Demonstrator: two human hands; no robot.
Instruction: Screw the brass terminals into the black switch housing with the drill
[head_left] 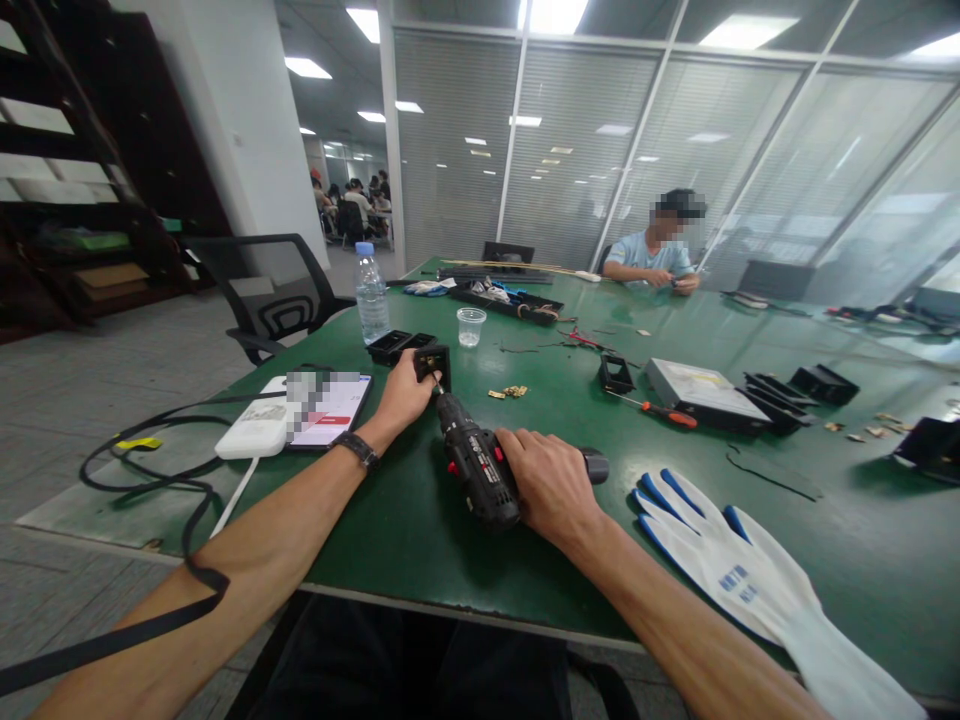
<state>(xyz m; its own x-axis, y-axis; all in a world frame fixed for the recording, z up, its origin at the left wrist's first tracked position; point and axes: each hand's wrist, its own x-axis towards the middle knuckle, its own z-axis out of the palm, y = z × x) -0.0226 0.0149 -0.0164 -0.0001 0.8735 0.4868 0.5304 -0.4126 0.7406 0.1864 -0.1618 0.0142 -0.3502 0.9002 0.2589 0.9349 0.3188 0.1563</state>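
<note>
A black cordless drill [478,462] lies on its side above the green table [420,540], its grip wrapped by my right hand [551,480]. The drill's tip points away from me, at a small black plastic box [433,362]. My left hand [407,392] holds that box by its left side and lower edge, with the open face turned toward me. Inside the box some brass-coloured parts show; whether the bit touches one I cannot tell. More black boxes [390,347] sit just behind my left hand. Small brass pieces [514,392] lie in a loose pile right of the box.
A water bottle [370,295] and clear cup [471,327] stand behind. Left are a phone [337,410] and white power bank [255,425]. Right lie a screwdriver [671,416], silver metal case [709,395] and white-blue glove [727,560]. Another person [656,255] sits across.
</note>
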